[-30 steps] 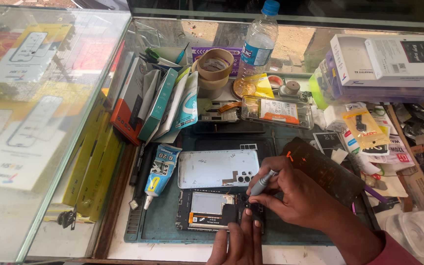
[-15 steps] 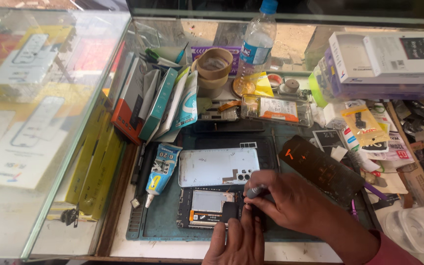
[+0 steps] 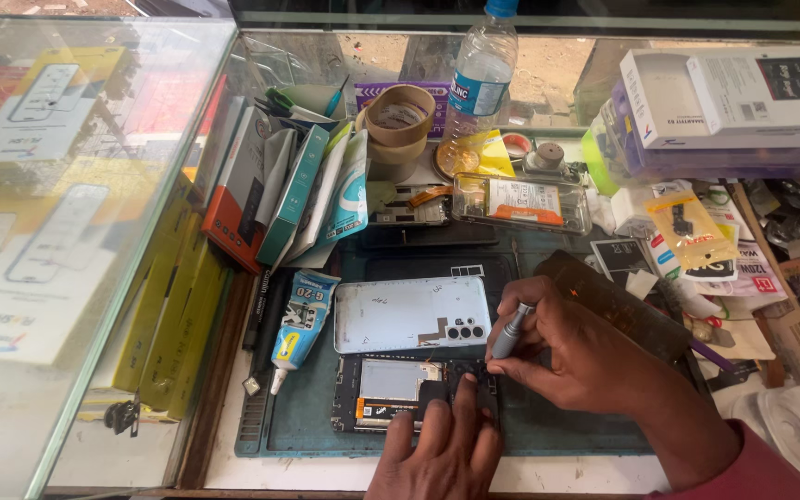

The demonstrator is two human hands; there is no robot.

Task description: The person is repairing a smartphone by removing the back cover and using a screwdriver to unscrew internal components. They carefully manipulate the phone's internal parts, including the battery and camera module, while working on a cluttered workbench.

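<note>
Two hands work over one opened phone (image 3: 409,393), which lies near six o'clock on a dark green mat (image 3: 307,421). At nine o'clock, flat yellow boxes (image 3: 173,315) stand on edge beside the glass case (image 3: 67,185). Moving right, a small glue tube (image 3: 300,324), blue and white with a pointed nozzle, lies just beside the phone's white back cover (image 3: 411,313), a smooth rounded panel with three lens holes, set apart just above the phone. So the back is already off and the inner board is bare, a metal shield and an orange strip showing; as I judge it, the screws near the camera corner are in hand, and nothing else of the inside has been lifted out.

At six o'clock the left hand (image 3: 442,454) presses flat, fingers spread, on the phone's lower right part, holding it steady without gripping. At about four o'clock the right hand (image 3: 585,356) pinches a slim grey metal screwdriver (image 3: 511,331), its tip down at the phone's upper right corner. Towards twelve o'clock stand brown tape rolls (image 3: 400,116) and a clear plastic bottle (image 3: 480,79); at two o'clock, a stack of white and purple cartons (image 3: 733,102).
</note>
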